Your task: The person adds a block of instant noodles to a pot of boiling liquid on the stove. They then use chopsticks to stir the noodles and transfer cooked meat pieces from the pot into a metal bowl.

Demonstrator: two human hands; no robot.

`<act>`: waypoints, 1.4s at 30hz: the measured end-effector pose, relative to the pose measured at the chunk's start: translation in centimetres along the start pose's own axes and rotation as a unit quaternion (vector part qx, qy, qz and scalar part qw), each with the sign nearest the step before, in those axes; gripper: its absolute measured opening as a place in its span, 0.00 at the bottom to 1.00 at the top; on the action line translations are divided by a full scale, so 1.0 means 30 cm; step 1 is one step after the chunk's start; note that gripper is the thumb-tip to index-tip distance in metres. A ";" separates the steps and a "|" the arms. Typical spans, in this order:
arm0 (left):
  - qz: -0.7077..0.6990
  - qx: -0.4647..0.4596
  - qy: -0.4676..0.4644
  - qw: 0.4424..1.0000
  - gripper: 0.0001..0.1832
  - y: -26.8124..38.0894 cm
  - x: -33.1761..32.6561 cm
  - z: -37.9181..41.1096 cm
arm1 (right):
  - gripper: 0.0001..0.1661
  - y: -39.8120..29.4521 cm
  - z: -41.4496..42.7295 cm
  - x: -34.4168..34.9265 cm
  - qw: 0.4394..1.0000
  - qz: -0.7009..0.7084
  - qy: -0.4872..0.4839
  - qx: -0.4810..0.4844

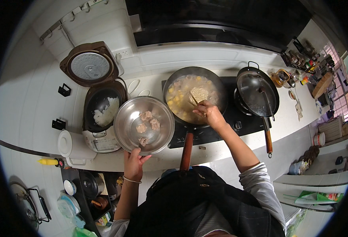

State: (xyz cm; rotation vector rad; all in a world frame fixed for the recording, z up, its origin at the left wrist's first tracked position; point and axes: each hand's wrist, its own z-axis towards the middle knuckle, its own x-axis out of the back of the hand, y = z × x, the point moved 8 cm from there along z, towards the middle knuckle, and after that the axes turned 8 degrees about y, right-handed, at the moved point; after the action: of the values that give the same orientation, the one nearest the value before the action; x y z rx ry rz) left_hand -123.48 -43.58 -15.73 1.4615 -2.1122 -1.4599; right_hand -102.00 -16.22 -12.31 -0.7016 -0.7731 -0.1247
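My left hand [134,164] grips the near rim of a stainless steel bowl [126,130], which holds several chunks of meat [146,115]. Over the large wok [174,114] on the cooktop, my right hand [210,114] holds chopsticks [193,99] whose tips reach a round cake of instant noodles [198,94]. The noodles lie in a steaming broth with yellow chunks [176,99] and other pieces. The wok's wooden handle [187,151] points towards me. Left of the bowl, an open rice cooker [89,109] holds white rice [107,112].
A second pan [276,94] with a glass lid [252,91] stands on the right of the black cooktop [181,142]. A white jug [73,145] is beside the rice cooker. Jars [280,78] stand at the back right; the range hood [215,26] hangs above.
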 end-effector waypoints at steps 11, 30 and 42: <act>0.003 -0.003 -0.006 1.000 0.22 0.018 -0.011 -0.010 | 0.10 -0.006 0.008 0.114 0.990 0.063 0.089 -0.092; 0.001 -0.009 -0.015 1.000 0.23 0.017 -0.036 0.004 | 0.11 0.162 -0.066 0.113 0.918 0.251 0.181 -0.247; 0.022 -0.013 -0.016 1.000 0.23 0.011 -0.058 0.006 | 0.14 0.300 -0.239 0.148 0.697 0.490 0.287 -0.438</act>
State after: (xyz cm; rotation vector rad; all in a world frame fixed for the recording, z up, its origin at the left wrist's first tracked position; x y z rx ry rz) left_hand -122.91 -42.08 -14.94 1.3825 -2.1215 -1.4977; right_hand -91.35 -13.13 -17.74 -1.8047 0.4206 0.2912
